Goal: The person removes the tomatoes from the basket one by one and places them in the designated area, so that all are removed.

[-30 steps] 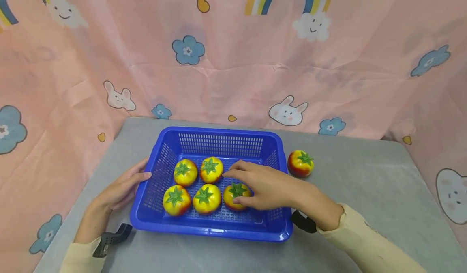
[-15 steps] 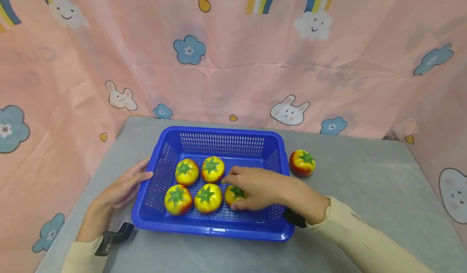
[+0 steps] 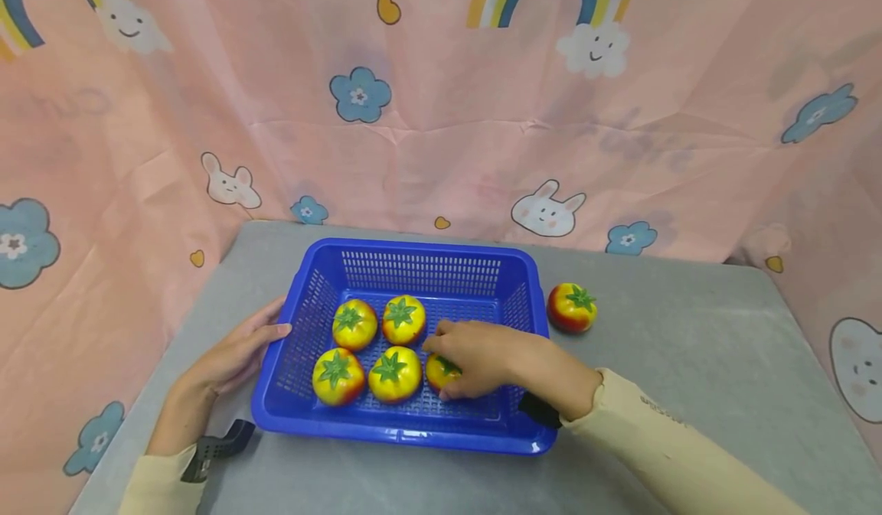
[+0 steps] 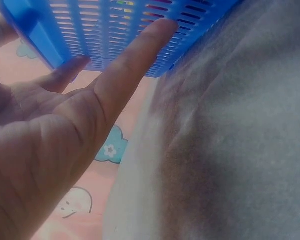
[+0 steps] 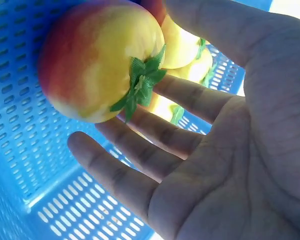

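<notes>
In the head view, five-sided green calyxes top the yellow-red toy tomatoes [image 3: 395, 375] inside a blue plastic basket [image 3: 413, 440]. My right hand [image 3: 482, 358] reaches down into the basket's right half, thumb and fingers curved round the nearest-right toy tomato [image 3: 443, 375], which it partly hides. The right wrist view shows that same toy tomato [image 5: 102, 55] with the fingers reaching along its side and the palm apart from it. At the basket's left side, my left hand [image 3: 234, 354] has a fingertip at the rim. In the left wrist view its straight fingers [image 4: 135, 55] touch the slotted outer wall.
Another toy tomato [image 3: 572, 308] sits on the grey tabletop [image 3: 675, 347], just outside the basket's right side. A pink printed cloth [image 3: 441, 155] hangs behind and along the sides of the table. Each wrist carries a dark strap [image 3: 213, 450].
My right hand has moved left and lower over the nearest-right toy tomato, covering more of it. My left hand stays at the basket's side, and the toy tomatoes have not moved.
</notes>
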Tool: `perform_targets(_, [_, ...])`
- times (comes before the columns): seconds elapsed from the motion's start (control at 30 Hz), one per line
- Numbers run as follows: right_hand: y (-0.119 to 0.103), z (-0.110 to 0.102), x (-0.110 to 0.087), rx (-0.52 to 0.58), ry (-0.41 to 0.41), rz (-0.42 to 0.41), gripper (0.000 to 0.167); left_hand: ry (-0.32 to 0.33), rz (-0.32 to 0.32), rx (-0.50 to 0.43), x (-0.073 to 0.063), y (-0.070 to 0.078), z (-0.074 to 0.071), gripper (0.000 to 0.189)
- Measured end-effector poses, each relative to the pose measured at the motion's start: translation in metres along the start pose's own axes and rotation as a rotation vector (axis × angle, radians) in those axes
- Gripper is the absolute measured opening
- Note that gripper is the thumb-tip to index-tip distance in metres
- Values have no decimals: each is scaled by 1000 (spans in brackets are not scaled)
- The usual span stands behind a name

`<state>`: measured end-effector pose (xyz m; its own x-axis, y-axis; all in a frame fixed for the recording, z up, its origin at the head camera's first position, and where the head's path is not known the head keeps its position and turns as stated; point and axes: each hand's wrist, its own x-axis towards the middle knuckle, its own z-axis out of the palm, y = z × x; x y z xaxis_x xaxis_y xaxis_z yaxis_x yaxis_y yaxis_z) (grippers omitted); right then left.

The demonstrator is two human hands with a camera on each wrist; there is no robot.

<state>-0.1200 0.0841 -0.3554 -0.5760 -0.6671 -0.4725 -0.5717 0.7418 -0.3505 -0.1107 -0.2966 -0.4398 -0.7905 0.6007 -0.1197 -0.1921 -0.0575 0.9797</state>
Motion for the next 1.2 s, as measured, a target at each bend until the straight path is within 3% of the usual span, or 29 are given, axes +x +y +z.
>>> perform_targets(0.3, [-2, 4, 3, -15, -41, 74, 78, 5, 9, 15, -2, -2, 0, 70])
perform_targets(0.57, [-1, 7, 6, -23, -35, 69, 72, 15, 18, 23, -2, -4, 0, 69])
perform_targets(0.77, [1, 7, 5, -64, 26, 21, 68, 7, 26, 9, -1, -4, 1, 66])
perform_targets(1.2, [4, 0, -10, -6, 132, -12, 68, 80, 46, 33, -3, -10, 7, 57])
